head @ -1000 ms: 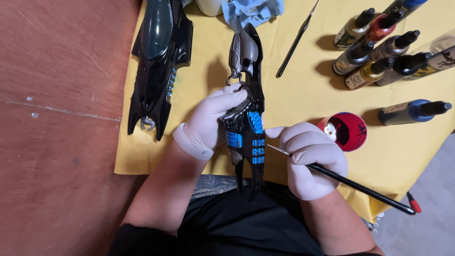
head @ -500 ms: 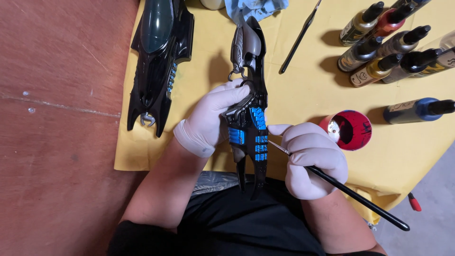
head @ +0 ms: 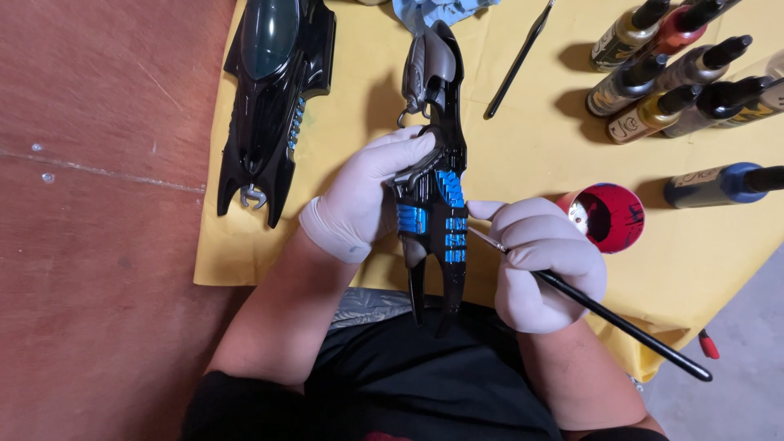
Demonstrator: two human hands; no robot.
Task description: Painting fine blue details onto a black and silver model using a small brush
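Note:
My left hand (head: 365,194), in a white glove, grips a long black model part (head: 437,175) with blue-painted ribs and a silver tip, holding it above the yellow sheet (head: 523,131). In my right hand (head: 545,263), also gloved, is a thin black paintbrush (head: 621,325). Its fine tip touches the blue ribs on the part's right side. A second, larger black model body (head: 273,98) with a dark glossy canopy lies on the sheet to the left.
Several paint bottles (head: 678,73) lie at the upper right, one blue bottle (head: 723,184) apart. A small red-stained paint cup (head: 607,216) sits near my right hand. Another brush (head: 518,61) and a blue cloth (head: 433,10) lie at the top. Reddish-brown table (head: 98,204) on the left.
The view has shifted slightly. My right hand has brought the brush tip a little closer onto the blue ribs; the left hand keeps holding the part.

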